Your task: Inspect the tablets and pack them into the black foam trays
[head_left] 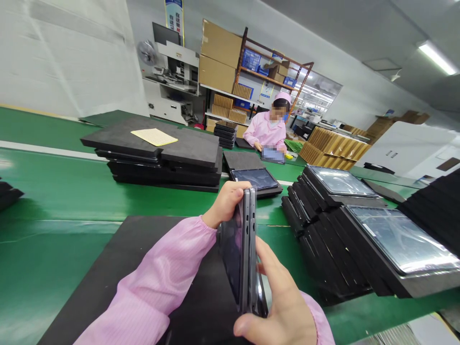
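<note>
Two thin grey tablets stand on edge together in front of me, their port sides facing me and a dark screen turned left. My left hand is closed around their far upper end. My right hand grips them from the right, its thumb at the near lower corner; its other fingers are partly hidden behind them. Below lies a black foam sheet on the green table. Something dark and glossy shows between the tablets and my right palm, too covered to make out.
Stacked black foam trays with film-covered tablets rise on the right. Another foam stack carries a yellow paper. Ahead, one tablet lies in a tray. A co-worker in pink handles a tablet across the green table.
</note>
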Demonstrator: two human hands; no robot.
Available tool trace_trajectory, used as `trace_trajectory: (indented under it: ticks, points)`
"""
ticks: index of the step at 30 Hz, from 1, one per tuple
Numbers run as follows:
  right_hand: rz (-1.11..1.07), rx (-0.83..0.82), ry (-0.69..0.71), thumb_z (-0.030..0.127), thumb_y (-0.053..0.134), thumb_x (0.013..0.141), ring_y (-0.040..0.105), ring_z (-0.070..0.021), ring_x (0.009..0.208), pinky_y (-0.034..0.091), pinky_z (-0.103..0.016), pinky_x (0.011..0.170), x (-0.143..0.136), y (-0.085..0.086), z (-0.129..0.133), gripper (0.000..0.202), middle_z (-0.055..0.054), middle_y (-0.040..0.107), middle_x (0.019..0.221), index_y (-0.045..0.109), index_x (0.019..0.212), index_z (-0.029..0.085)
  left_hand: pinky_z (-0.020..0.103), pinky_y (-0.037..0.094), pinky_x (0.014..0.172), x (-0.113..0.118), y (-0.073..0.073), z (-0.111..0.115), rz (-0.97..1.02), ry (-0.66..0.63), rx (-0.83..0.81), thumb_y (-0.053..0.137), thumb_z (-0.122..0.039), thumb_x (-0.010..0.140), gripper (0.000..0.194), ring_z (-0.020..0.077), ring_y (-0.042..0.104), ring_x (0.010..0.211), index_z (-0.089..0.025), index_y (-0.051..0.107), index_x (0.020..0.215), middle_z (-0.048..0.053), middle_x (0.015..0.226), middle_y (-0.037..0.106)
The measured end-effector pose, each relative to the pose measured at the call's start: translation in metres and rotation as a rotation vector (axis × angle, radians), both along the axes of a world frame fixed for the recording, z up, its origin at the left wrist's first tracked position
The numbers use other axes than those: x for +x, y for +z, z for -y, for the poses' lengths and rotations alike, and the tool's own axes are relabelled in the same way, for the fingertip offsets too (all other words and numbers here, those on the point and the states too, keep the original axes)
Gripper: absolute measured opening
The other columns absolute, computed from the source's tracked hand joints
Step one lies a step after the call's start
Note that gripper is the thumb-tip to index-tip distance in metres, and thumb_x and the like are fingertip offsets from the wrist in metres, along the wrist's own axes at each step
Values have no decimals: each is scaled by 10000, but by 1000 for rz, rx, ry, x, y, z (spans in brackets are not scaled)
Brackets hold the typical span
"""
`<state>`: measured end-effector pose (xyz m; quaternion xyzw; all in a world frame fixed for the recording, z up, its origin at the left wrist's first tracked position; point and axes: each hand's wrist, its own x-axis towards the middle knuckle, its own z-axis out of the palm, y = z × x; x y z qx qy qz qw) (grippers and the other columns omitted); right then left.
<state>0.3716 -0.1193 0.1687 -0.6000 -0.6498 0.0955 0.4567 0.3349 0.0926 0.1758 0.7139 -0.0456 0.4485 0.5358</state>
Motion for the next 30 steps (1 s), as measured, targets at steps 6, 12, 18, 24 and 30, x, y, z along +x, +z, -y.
trace_trajectory:
  ticks: [6, 12, 18, 24, 30]
  points:
    - [-13, 110, -73, 347, 504, 1012, 645, -237, 1294, 655, -288, 869, 1, -6, 5, 550, -1, 607, 1489, 392, 1548, 396, 305, 304, 495, 0, 0, 1, -28, -4, 11, 346, -954, 736, 794, 128, 368, 464, -202, 499, 532, -13, 462, 452]
    - [-44, 97, -122, 224, 563, 918, 704, -222, 1195, 653, -234, 821, -4, -5, 0, 570, -19, 677, 1389, 475, 1468, 345, 297, 306, 484, 0, 0, 3, -9, -5, 11, 360, -937, 755, 789, 122, 371, 447, -193, 517, 543, -19, 454, 450]
    - [-2, 38, -146, 143, 597, 813, 714, -235, 1167, 654, -241, 816, -4, -4, 0, 648, -39, 684, 1367, 478, 1428, 306, 298, 313, 481, 0, 2, 5, -16, -2, 25, 350, -941, 752, 795, 122, 368, 446, -193, 525, 547, -21, 457, 446]
    - [26, 16, -175, 126, 604, 758, 711, -230, 1164, 648, -235, 829, -5, -5, 2, 690, -39, 679, 1357, 472, 1413, 302, 293, 306, 481, 0, 2, 6, -2, -11, 42, 358, -924, 771, 792, 114, 362, 444, -183, 533, 553, -24, 474, 448]
    - [59, 13, -194, 105, 636, 704, 718, -233, 1159, 641, -233, 851, -5, -4, 4, 745, -36, 692, 1334, 454, 1399, 304, 293, 298, 486, -2, 2, 8, -30, -29, 45, 355, -940, 752, 799, 118, 363, 461, -185, 519, 548, -20, 485, 449]
